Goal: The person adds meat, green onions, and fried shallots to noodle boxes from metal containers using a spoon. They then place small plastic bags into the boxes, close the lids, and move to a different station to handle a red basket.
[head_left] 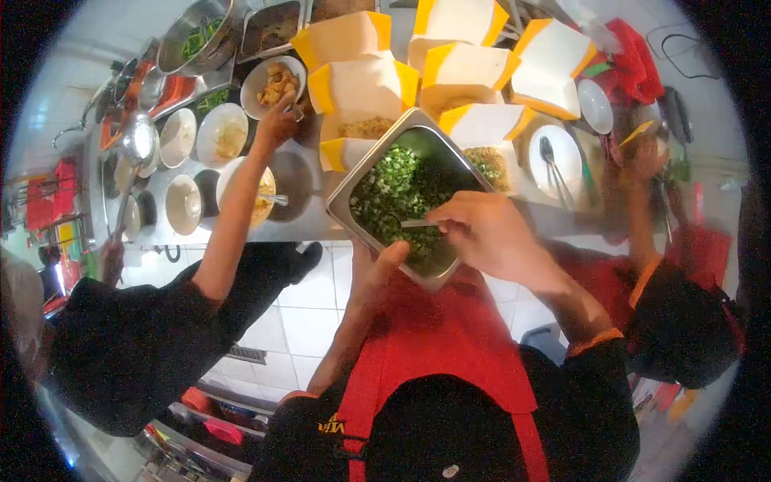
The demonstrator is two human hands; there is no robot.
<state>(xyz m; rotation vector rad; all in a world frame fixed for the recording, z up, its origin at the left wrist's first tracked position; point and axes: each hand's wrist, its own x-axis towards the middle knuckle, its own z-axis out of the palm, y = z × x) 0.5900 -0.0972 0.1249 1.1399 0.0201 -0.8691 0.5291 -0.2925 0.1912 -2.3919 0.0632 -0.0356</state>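
Steadying the pan (448,165) of greens (401,173) at the near edge of the worktop (312,226), the left hand (381,267) holds it at seven o'clock, presumably so the right hand (494,237), at four, can work the spoon (418,223) pinched in its fingers.

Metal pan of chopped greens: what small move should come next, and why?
The right hand holds the spoon in the greens and the left hand steadies the pan. Probably lift a spoonful toward the carton beyond the pan's left rim: its food shows no green, unlike the near right carton's.
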